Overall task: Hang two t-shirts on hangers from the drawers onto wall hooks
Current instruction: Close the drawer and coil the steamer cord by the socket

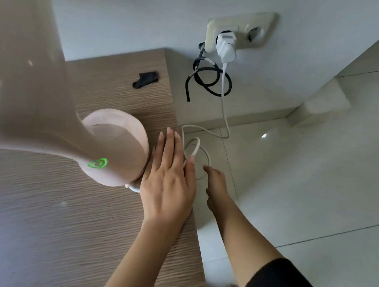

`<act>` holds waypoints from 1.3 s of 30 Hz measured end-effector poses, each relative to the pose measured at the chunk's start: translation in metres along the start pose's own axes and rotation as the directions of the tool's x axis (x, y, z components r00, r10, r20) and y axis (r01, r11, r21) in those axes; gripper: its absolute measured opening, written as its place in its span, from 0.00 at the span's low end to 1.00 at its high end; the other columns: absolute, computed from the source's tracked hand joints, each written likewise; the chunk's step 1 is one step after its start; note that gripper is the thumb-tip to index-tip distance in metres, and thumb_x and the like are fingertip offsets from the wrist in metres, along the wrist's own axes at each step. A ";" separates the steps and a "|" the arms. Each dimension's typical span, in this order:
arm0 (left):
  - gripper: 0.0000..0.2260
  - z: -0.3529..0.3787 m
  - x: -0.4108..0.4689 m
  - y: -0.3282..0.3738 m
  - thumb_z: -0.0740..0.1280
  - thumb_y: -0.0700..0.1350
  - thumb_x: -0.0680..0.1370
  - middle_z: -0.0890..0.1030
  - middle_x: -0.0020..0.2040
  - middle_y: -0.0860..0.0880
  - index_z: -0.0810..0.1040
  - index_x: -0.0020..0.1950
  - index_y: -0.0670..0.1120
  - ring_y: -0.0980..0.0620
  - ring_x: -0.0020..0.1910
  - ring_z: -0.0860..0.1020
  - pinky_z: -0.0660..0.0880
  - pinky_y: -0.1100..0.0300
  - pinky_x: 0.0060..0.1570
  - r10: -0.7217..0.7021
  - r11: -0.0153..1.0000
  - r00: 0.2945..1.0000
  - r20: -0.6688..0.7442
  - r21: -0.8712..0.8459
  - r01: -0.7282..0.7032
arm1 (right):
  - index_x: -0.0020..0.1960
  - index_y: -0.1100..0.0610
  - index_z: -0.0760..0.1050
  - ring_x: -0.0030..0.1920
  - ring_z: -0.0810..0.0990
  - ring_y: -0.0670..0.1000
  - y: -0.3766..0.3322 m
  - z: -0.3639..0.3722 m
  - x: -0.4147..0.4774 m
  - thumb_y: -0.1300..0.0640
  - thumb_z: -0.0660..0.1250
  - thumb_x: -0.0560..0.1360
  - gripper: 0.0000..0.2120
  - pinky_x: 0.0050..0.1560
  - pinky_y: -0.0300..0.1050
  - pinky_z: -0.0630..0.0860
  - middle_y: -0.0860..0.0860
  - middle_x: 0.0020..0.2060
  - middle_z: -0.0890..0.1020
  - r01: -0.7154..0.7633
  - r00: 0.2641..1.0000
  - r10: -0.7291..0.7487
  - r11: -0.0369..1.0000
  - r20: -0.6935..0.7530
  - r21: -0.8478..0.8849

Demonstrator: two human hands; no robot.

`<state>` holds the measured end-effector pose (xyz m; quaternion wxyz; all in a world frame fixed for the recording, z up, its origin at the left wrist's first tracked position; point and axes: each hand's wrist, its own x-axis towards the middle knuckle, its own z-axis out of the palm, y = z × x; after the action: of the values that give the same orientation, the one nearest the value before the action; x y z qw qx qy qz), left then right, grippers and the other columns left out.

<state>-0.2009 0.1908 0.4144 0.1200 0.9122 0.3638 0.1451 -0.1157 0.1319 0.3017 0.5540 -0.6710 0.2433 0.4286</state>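
Nearest to cam: big blurred beige lamp arm [29, 86] w/ round pink base [120, 144] and 1 green-lit button [98, 163], sitting on the wood-grain drawer-unit top [48, 223]. Left hand [169, 181] lies flat, fingers straight & together, at the top's right edge, just right of the lamp base, holding nothing. Right hand [217, 188] is lower, past that edge, reaching down beside the unit's side; fingers loosely curled, can't tell if it grips anything.

Key relation: the drawers must sit below/in front of both hands, under the top, and no drawer front shows. Right hand is the nearer one to the unit's side, so prob. the one to pull. T-shirts, hangers, wall hooks: 0 in view, so task things are out of sight, presumably inside the unit.

Counts: 2 hands, 1 lamp, 1 small black object [146, 79] on the top beyond left fingertips, 1 white charger [226, 45] in a beige double wall socket [240, 29], 1 white cable [197, 148] looped just past left fingertips, 1 black cable coil [209, 80] further out
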 end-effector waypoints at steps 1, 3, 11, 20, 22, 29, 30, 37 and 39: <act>0.22 0.002 -0.001 -0.001 0.57 0.49 0.79 0.69 0.72 0.45 0.68 0.71 0.41 0.51 0.72 0.65 0.50 0.63 0.70 -0.006 1.000 1.000 -0.013 0.013 0.006 | 0.71 0.58 0.64 0.68 0.67 0.55 0.006 0.006 0.009 0.51 0.63 0.75 0.27 0.64 0.50 0.65 0.55 0.68 0.69 -0.042 0.999 0.041 0.999 0.033 0.025; 0.23 0.006 -0.001 -0.003 0.57 0.49 0.80 0.67 0.73 0.45 0.67 0.72 0.41 0.51 0.73 0.64 0.51 0.63 0.70 -0.011 0.999 1.000 -0.016 0.034 0.012 | 0.69 0.56 0.67 0.67 0.70 0.54 0.018 0.019 0.024 0.44 0.68 0.69 0.32 0.66 0.52 0.68 0.53 0.68 0.70 -0.129 0.985 0.117 0.987 0.126 0.092; 0.23 0.006 -0.003 0.000 0.56 0.50 0.80 0.65 0.74 0.47 0.65 0.73 0.42 0.53 0.74 0.61 0.52 0.62 0.70 -0.026 0.999 1.000 -0.005 0.027 0.026 | 0.59 0.66 0.68 0.55 0.76 0.57 0.016 0.035 0.031 0.53 0.65 0.73 0.21 0.57 0.54 0.76 0.59 0.52 0.77 0.249 0.947 -0.253 0.967 0.199 0.044; 0.22 0.004 -0.005 -0.001 0.56 0.48 0.79 0.69 0.72 0.44 0.69 0.71 0.40 0.50 0.72 0.65 0.55 0.61 0.70 -0.027 1.000 0.999 0.025 -0.008 0.027 | 0.52 0.68 0.71 0.40 0.76 0.55 0.003 0.018 -0.011 0.51 0.68 0.70 0.21 0.40 0.48 0.74 0.62 0.40 0.76 0.366 0.915 -0.346 0.928 0.205 -0.066; 0.22 -0.001 -0.008 0.000 0.54 0.48 0.80 0.69 0.72 0.44 0.70 0.70 0.40 0.49 0.72 0.65 0.54 0.61 0.70 -0.028 0.999 0.998 0.056 -0.028 0.029 | 0.47 0.68 0.73 0.40 0.75 0.53 -0.010 0.007 -0.024 0.56 0.67 0.70 0.14 0.40 0.44 0.72 0.59 0.37 0.76 0.381 0.898 -0.360 0.924 0.254 -0.035; 0.16 -0.036 0.011 0.024 0.55 0.45 0.82 0.72 0.69 0.50 0.73 0.67 0.47 0.52 0.71 0.65 0.57 0.62 0.70 -0.284 0.825 0.924 0.256 -0.425 0.371 | 0.33 0.54 0.65 0.33 0.65 0.48 -0.080 -0.012 -0.066 0.70 0.61 0.72 0.15 0.37 0.40 0.62 0.50 0.29 0.67 0.454 0.875 -0.435 0.890 0.213 -0.046; 0.14 -0.042 0.019 0.030 0.55 0.44 0.81 0.76 0.63 0.50 0.75 0.63 0.47 0.51 0.66 0.70 0.63 0.59 0.65 -0.355 0.749 0.890 0.287 -0.482 0.454 | 0.33 0.55 0.63 0.32 0.65 0.47 -0.087 -0.013 -0.073 0.71 0.60 0.72 0.16 0.36 0.38 0.63 0.50 0.29 0.65 0.486 0.852 -0.465 0.873 0.240 -0.034; 0.31 -0.061 0.096 0.040 0.52 0.68 0.76 0.83 0.48 0.41 0.79 0.41 0.42 0.44 0.50 0.81 0.75 0.51 0.58 -0.403 0.114 0.475 0.782 -0.472 0.874 | 0.39 0.51 0.67 0.31 0.68 0.39 -0.107 -0.016 -0.113 0.64 0.60 0.72 0.09 0.34 0.30 0.66 0.46 0.33 0.69 0.832 0.545 -0.736 0.534 0.401 -0.150; 0.36 -0.057 0.108 0.034 0.56 0.71 0.72 0.83 0.48 0.38 0.77 0.51 0.37 0.44 0.47 0.82 0.78 0.53 0.53 -0.319 -0.045 0.446 0.836 -0.484 0.874 | 0.39 0.46 0.68 0.37 0.71 0.39 -0.110 -0.017 -0.112 0.65 0.58 0.71 0.13 0.39 0.29 0.67 0.41 0.36 0.71 0.909 0.409 -0.781 0.304 0.471 -0.286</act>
<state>-0.1248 0.2487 0.4973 0.7416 0.3890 0.5464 0.0118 -0.0801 0.1284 0.4556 0.5242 -0.7560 -0.3405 0.1942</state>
